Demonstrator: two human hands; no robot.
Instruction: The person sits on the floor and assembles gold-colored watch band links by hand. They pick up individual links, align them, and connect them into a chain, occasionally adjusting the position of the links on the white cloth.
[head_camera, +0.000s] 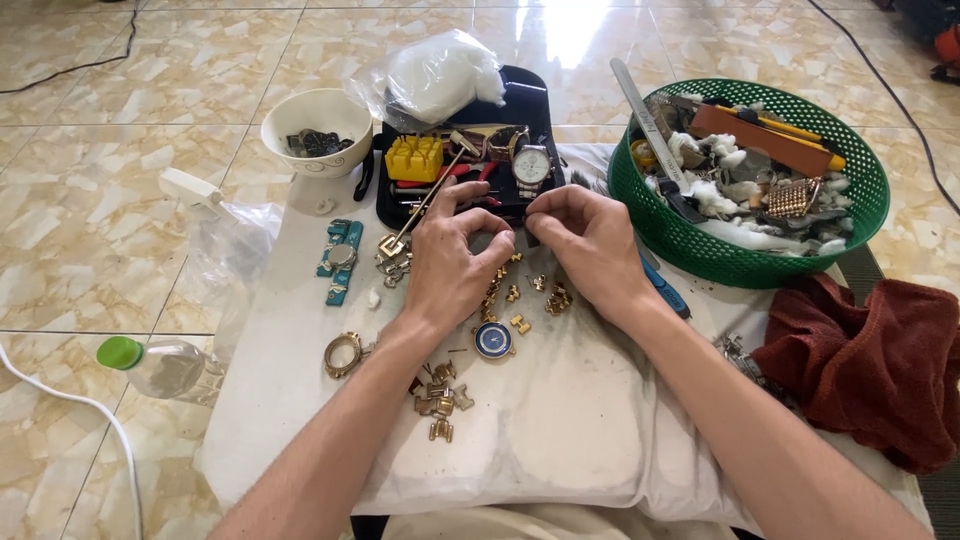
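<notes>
My left hand (450, 262) and my right hand (592, 245) meet over a white cloth-covered work surface (560, 420), fingertips pinched together on a small piece that I cannot make out. Gold watch-band links (535, 292) lie scattered just below the fingers. A small blue watch dial (494, 340) rests under my left wrist. More gold links (440, 395) sit beside my left forearm, and a gold watch case ring (342, 354) lies to their left. A silver wristwatch (531, 165) stands on a black tray (520, 105) behind the hands.
A green plastic basket (850, 230) of tools and cotton stands at right, a dark red towel (880, 360) in front of it. At left are a white bowl (300, 115), a blue tool (340, 260), a yellow block (414, 157), a clear bag (440, 75) and a green-capped bottle (160, 365).
</notes>
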